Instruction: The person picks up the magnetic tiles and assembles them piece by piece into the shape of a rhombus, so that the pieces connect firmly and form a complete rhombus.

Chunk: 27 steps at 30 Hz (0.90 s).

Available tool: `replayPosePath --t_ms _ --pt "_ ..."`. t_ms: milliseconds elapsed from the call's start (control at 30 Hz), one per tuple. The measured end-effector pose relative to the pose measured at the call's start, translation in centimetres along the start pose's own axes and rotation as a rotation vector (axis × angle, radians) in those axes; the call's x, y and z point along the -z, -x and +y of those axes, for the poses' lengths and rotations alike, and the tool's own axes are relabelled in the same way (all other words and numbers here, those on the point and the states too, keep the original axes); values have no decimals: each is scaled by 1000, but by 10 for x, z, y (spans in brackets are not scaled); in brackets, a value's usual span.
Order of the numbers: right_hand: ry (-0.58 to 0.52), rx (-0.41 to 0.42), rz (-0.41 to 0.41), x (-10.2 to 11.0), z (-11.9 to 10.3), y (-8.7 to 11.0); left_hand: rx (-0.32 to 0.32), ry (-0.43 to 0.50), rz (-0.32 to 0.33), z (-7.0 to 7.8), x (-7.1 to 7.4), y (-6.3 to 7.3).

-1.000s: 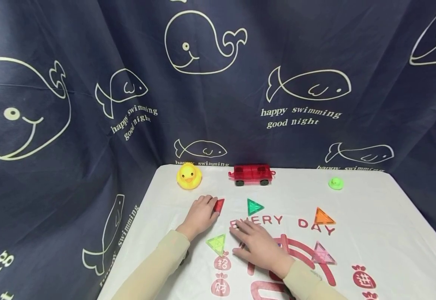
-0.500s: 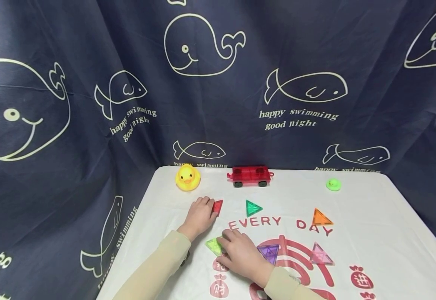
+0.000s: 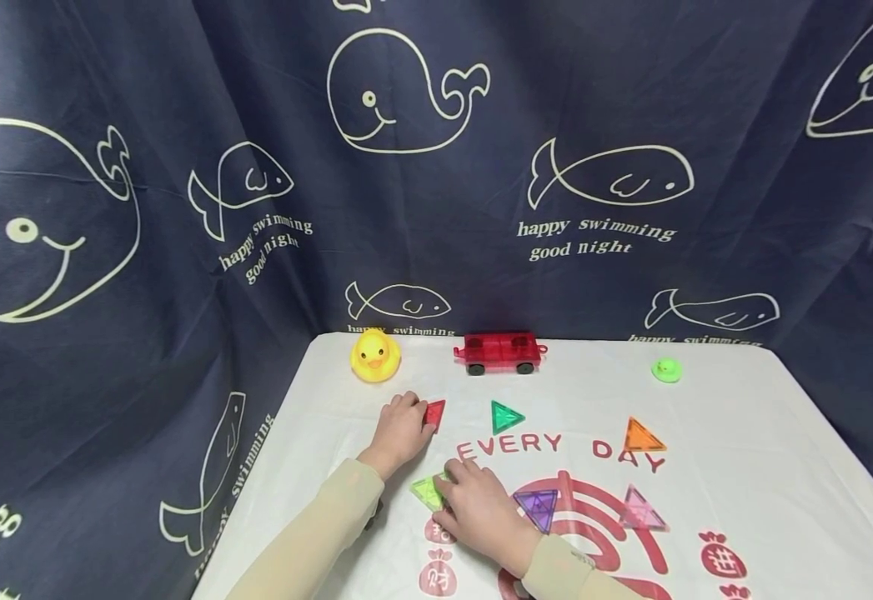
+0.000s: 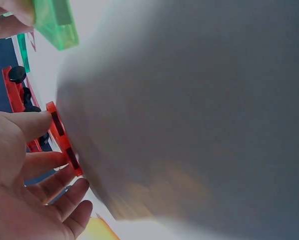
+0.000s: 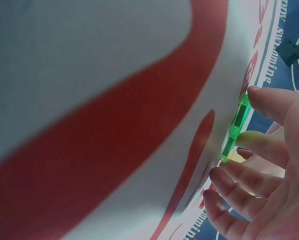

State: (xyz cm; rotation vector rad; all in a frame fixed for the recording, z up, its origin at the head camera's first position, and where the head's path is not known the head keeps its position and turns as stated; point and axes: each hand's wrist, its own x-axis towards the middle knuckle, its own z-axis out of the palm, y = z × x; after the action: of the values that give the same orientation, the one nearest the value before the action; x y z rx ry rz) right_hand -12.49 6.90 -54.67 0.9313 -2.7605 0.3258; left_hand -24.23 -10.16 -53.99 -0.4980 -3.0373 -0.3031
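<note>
My left hand [image 3: 399, 430] holds a translucent red triangular magnetic tile [image 3: 434, 415] flat on the table, its thumb and index finger at the tile's edges in the left wrist view. Nearer the front, my right hand [image 3: 484, 510] is on a light green triangular magnetic tile [image 3: 426, 492]. The right wrist view has this green tile [image 5: 236, 127] between thumb and index finger, the other fingers spread loosely. Part of each tile is hidden by the hand over it in the head view. A purple triangular tile [image 3: 538, 507] lies just right of my right hand.
A dark green tile [image 3: 507, 417] lies ahead of my right hand. Orange [image 3: 642, 436] and pink [image 3: 641, 509] tiles lie to the right. Along the back stand a yellow duck [image 3: 375, 356], a red wheeled car base [image 3: 500, 353] and a small green duck [image 3: 667, 370].
My right hand has moved left and slightly down onto the light green tile, uncovering the purple tile. My left hand stays at the red tile.
</note>
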Motion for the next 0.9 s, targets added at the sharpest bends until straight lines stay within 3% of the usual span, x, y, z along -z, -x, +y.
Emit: replayPosePath --t_ms 200,467,900 --pt "15 32 6 4 -2 -3 35 34 7 -1 1 -1" --pt "28 8 -65 9 -1 -8 21 65 43 -4 0 0" --pt "53 -9 -5 3 10 -15 59 125 81 -7 -1 3"
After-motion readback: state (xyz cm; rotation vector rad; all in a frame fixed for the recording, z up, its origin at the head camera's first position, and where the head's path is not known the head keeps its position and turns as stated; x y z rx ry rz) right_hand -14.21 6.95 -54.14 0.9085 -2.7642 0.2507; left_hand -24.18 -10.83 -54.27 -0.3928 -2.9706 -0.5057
